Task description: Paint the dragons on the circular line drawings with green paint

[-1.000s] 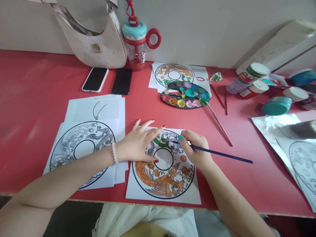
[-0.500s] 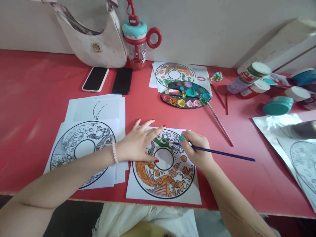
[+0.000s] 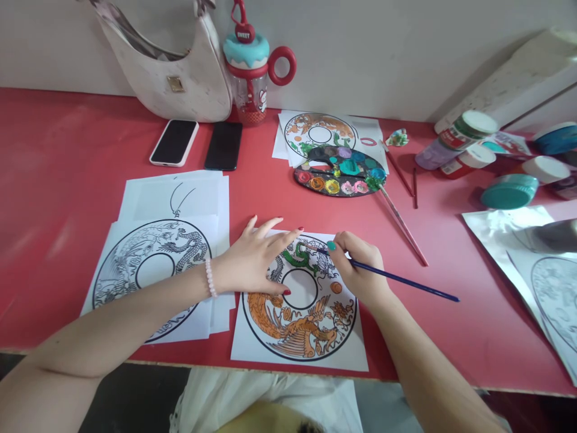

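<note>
A round dragon-and-phoenix colouring sheet (image 3: 300, 337) lies at the table's near edge, its lower part painted orange and a patch at the top green. My left hand (image 3: 252, 260) lies flat on the sheet's left side, fingers spread, a bead bracelet on the wrist. My right hand (image 3: 358, 270) pinches a thin blue paintbrush (image 3: 406, 281), whose tip touches the drawing's upper part just right of the green patch.
A paint palette (image 3: 337, 174) lies beyond the sheet with another brush (image 3: 401, 222) beside it. Uncoloured sheets (image 3: 153, 264) lie left. Two phones (image 3: 198, 143), a handbag (image 3: 180, 78) and a bottle (image 3: 247, 78) stand at the back. Paint jars (image 3: 473, 150) sit right.
The brush tip has shifted slightly up and right on the drawing and the handle has tilted. My left hand has stayed put.
</note>
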`<state>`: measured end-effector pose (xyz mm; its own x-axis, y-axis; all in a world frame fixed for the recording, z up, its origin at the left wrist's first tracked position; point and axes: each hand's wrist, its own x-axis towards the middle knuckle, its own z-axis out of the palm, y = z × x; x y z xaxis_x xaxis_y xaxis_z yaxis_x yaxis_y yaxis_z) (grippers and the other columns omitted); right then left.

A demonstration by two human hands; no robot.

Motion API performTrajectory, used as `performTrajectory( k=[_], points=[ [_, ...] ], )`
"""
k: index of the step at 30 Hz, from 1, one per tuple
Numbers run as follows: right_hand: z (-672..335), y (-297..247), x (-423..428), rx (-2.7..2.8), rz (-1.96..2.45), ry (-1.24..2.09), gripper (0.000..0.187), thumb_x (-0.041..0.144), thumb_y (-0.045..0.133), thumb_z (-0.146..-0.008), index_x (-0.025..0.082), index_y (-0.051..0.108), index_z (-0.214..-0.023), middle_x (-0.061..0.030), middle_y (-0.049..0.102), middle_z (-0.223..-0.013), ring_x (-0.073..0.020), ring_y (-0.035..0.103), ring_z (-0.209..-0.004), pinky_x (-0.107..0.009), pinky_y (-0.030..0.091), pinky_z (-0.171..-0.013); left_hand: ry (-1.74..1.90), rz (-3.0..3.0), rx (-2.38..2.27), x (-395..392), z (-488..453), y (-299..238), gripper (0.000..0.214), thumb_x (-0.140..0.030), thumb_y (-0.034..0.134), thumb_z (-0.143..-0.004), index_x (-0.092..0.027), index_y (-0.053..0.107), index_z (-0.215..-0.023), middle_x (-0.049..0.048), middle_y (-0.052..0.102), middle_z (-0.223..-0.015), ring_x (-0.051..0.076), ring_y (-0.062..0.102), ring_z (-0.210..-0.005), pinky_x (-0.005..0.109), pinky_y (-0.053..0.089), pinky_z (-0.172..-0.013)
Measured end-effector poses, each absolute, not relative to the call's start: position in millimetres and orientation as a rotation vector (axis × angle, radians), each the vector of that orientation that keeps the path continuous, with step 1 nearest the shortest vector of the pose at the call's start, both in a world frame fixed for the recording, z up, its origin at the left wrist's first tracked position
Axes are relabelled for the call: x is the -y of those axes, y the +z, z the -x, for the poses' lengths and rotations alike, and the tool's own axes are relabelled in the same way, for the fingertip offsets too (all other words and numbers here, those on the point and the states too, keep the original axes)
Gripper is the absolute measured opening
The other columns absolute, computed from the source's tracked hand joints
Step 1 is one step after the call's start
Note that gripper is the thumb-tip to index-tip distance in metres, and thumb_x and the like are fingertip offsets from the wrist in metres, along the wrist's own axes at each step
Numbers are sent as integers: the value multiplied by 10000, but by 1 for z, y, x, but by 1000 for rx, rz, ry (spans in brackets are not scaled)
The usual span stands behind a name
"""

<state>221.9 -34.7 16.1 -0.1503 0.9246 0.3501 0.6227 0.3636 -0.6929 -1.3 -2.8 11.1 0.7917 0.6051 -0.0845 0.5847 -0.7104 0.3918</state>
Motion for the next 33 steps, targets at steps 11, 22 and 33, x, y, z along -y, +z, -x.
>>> performTrajectory(
  k=[11, 22, 33],
  points=[
    [-221, 17, 35, 1879, 1313, 516, 296, 179, 477, -841, 211, 321, -591, 60, 334, -496, -78, 300, -460, -228, 278, -473, 60, -2571, -887, 2, 3, 10, 1129, -614, 694, -708, -234, -17, -1499, 164, 337, -1484, 379, 119, -1413, 692, 63, -1062],
    [-222, 13, 34, 1826, 1349, 537, 273, 153, 467, -832, 217, 325, -608, 56, 351, -516, -82, 316, -471, -223, 282, -461, 56, -2565, -892, 3, 2, 10, 1152, -565, 732, -694, -250, -38, -1490, 122, 355, -1484, 358, 89, -1420, 691, 54, -1066],
    [-222, 14, 34, 1819, 1375, 541, 264, 164, 474, -825, 215, 334, -607, 58, 366, -509, -78, 324, -464, -216, 290, -454, 54, -2570, -893, 2, 3, 9, 1158, -589, 726, -692, -243, -40, -1489, 134, 343, -1489, 357, 94, -1419, 692, 57, -1063]
  ],
)
